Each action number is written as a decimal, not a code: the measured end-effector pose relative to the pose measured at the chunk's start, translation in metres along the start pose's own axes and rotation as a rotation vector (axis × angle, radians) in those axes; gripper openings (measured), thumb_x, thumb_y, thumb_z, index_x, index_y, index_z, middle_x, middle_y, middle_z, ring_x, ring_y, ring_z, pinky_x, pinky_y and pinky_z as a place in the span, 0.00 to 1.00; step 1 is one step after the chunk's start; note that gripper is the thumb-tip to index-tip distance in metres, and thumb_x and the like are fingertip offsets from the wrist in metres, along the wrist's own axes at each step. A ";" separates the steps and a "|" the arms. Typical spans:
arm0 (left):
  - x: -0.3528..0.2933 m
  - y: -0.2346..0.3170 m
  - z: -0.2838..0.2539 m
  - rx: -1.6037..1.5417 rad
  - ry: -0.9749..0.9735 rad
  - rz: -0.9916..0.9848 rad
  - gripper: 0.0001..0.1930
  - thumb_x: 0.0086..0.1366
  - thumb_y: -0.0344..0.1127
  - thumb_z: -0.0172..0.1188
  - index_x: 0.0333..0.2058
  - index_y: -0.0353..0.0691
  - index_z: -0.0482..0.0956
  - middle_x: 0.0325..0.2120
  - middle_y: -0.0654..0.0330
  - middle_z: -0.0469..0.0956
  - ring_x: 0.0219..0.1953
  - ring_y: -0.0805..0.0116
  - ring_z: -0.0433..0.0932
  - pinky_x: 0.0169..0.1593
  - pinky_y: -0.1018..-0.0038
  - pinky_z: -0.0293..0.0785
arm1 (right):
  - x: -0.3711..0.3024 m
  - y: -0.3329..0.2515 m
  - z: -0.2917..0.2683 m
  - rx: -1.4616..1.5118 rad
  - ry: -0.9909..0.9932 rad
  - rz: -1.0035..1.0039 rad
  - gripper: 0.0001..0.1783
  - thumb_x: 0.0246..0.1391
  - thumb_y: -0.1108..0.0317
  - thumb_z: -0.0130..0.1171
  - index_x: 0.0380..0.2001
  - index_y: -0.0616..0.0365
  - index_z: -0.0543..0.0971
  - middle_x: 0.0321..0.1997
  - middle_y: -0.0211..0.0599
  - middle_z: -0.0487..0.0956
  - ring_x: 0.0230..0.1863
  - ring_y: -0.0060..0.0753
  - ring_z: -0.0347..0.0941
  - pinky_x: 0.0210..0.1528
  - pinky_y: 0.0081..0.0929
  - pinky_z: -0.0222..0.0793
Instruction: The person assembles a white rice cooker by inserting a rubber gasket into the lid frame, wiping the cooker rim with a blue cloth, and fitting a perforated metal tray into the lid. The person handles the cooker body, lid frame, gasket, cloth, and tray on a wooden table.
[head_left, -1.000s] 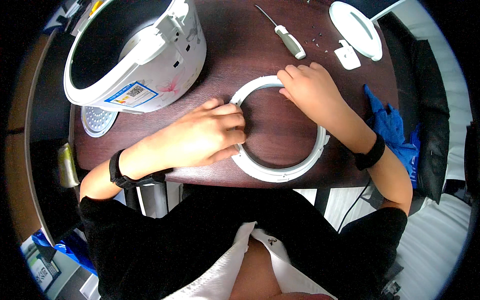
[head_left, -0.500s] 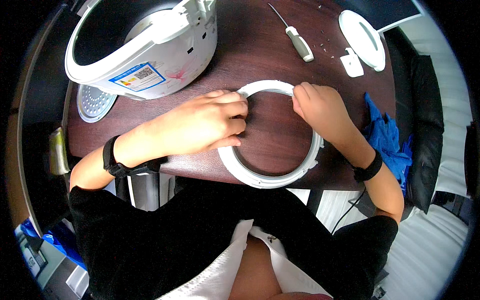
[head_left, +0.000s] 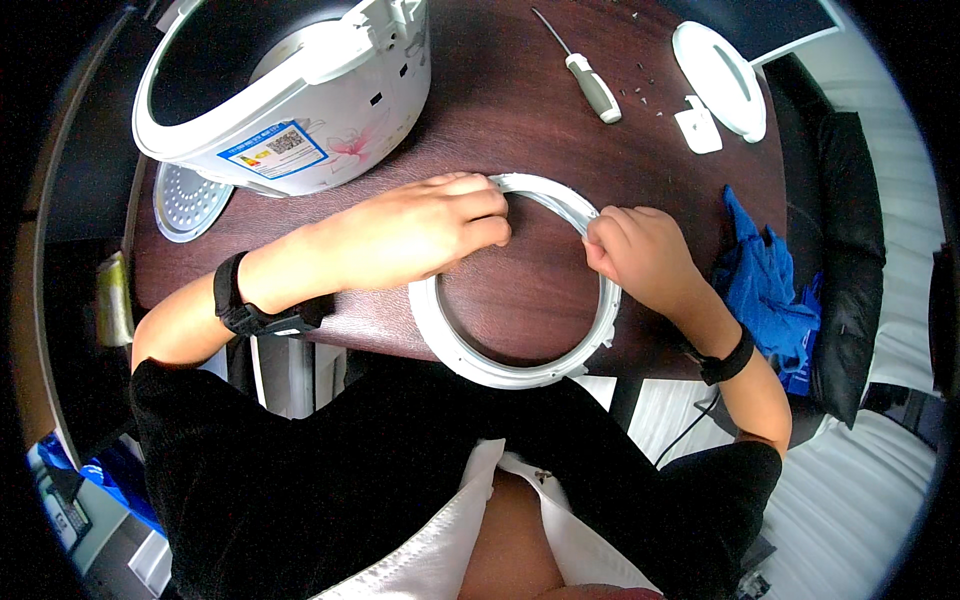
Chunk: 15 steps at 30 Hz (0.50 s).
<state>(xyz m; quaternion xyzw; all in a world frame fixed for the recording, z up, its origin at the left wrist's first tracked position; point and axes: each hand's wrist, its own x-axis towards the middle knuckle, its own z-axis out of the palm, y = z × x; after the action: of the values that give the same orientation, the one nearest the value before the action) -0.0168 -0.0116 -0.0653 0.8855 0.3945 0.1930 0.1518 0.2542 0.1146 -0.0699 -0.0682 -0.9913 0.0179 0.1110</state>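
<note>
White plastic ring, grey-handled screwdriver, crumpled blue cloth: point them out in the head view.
White plastic ring (head_left: 500, 377): head view, on its near rim.
Grey-handled screwdriver (head_left: 594, 90): head view, on its handle.
Crumpled blue cloth (head_left: 763, 288): head view, on its middle folds.

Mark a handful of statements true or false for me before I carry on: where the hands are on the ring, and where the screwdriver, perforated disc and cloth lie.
1. Both the left hand and the right hand are on the white ring. True.
2. The screwdriver is in the right hand. False: the screwdriver lies on the table, apart from both hands.
3. The perforated disc sits on top of the ring. False: the perforated disc is at the left, partly hidden by the white appliance body.
4. The blue cloth is to the right of the right hand. True.
5. The left wrist is bare. False: it wears a black band.
</note>
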 end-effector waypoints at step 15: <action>0.031 0.002 0.016 0.226 0.125 -0.034 0.16 0.60 0.32 0.53 0.47 0.37 0.77 0.40 0.56 0.72 0.46 0.58 0.74 0.49 0.65 0.73 | 0.007 -0.010 -0.009 0.091 -0.141 0.205 0.09 0.52 0.64 0.61 0.27 0.56 0.74 0.22 0.40 0.78 0.21 0.44 0.78 0.26 0.38 0.73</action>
<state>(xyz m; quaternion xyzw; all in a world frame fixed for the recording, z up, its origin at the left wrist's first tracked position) 0.0107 0.0088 -0.0715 0.8763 0.4374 0.1996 0.0296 0.2482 0.1056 -0.0596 -0.1627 -0.9826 0.0789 0.0417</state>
